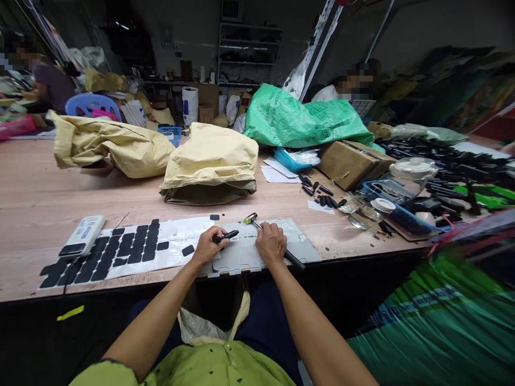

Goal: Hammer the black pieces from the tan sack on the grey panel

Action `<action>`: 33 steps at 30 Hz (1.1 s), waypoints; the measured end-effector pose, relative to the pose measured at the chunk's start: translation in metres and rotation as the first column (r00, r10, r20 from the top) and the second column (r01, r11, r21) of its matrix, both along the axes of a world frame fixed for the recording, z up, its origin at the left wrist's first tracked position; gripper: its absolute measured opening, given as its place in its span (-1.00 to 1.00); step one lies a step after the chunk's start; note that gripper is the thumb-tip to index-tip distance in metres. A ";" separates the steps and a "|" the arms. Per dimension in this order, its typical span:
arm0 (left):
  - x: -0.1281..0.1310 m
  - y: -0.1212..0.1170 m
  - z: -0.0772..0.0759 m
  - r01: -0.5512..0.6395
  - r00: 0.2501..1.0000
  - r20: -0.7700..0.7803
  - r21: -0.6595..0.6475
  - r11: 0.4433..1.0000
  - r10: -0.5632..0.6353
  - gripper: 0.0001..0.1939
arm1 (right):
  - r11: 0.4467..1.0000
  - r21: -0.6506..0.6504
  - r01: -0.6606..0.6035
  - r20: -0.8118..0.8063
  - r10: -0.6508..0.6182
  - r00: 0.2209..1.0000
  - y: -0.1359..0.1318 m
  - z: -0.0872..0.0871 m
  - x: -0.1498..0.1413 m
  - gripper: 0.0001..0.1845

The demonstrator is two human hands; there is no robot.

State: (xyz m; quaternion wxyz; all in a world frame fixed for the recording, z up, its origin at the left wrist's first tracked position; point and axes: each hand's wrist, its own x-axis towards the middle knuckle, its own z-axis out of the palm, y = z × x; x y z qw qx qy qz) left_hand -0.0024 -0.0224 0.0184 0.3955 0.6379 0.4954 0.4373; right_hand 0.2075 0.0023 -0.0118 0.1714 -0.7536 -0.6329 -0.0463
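Observation:
In my left hand (208,245) is a small black elongated piece (226,236), pinched between fingers and thumb; its exact kind is not clear. My right hand (271,242) is closed over a small hammer (295,260). The hammer's yellow-green and metal head (250,218) sticks out beyond the fingers, and its black handle runs out under the wrist. Both hands are above a grey board (237,261) at the table's front edge. Left of it, a white sheet (169,257) carries rows of black rounded stickers (124,245).
A white device (83,236) rests at the left. Beige sacks (211,155), a green sack (298,118) and a cardboard box (350,163) stand behind. To the right are loose black pieces (328,201), jars (372,213) and a blue basket (396,206). Two other people sit farther back.

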 end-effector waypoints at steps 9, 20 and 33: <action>-0.034 -0.120 -0.021 0.239 0.943 -0.197 -0.165 0.957 -0.269 -0.74 | 1.000 0.006 -0.003 0.009 0.003 1.000 -0.001 -0.001 0.000 -0.77; 0.005 -0.083 0.016 0.064 0.883 -0.429 -0.293 0.954 -0.190 -0.75 | 1.000 -0.003 -0.001 0.015 0.001 1.000 -0.002 0.003 -0.002 -0.77; 0.029 0.049 -0.021 0.034 0.860 -0.510 0.093 0.995 0.018 -0.83 | 1.000 -0.028 0.000 0.010 0.000 1.000 -0.002 0.004 -0.001 -0.77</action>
